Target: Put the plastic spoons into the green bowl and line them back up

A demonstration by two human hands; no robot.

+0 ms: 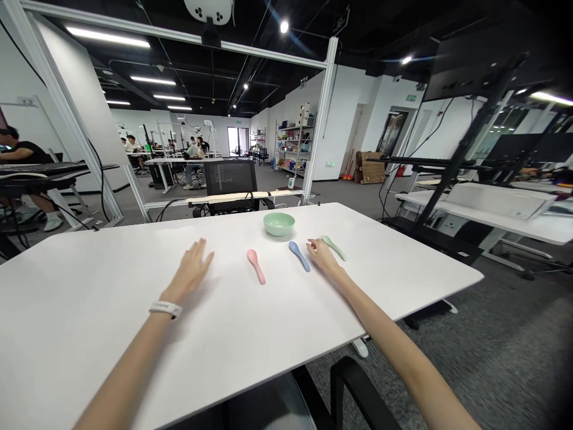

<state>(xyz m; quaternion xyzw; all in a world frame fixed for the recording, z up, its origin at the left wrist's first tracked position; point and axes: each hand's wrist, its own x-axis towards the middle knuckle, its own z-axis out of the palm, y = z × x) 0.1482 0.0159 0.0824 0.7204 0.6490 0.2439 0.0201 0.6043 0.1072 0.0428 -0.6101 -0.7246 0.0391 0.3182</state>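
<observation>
A pale green bowl (pixel 279 224) stands at the far side of the white table. In front of it lie a pink spoon (pixel 256 266) and a blue spoon (pixel 299 256), with a light green spoon (pixel 333 247) farther right. My right hand (pixel 321 254) is low between the blue and green spoons, its fingers loosely bent and slightly apart, with nothing visible in them. It partly overlaps the green spoon's near side in view; whether they touch is unclear. My left hand (pixel 191 266), with a white wristband (pixel 165 308), hovers left of the pink spoon, fingers stretched out, holding nothing.
The white table (pixel 233 352) has a metal frame (pixel 313 131) beyond it and a black mesh chair (pixel 230 177) behind. A chair armrest (pixel 358 388) shows at the near edge. Another desk (pixel 492 209) is at right; a seated person (pixel 27 149) is at far left.
</observation>
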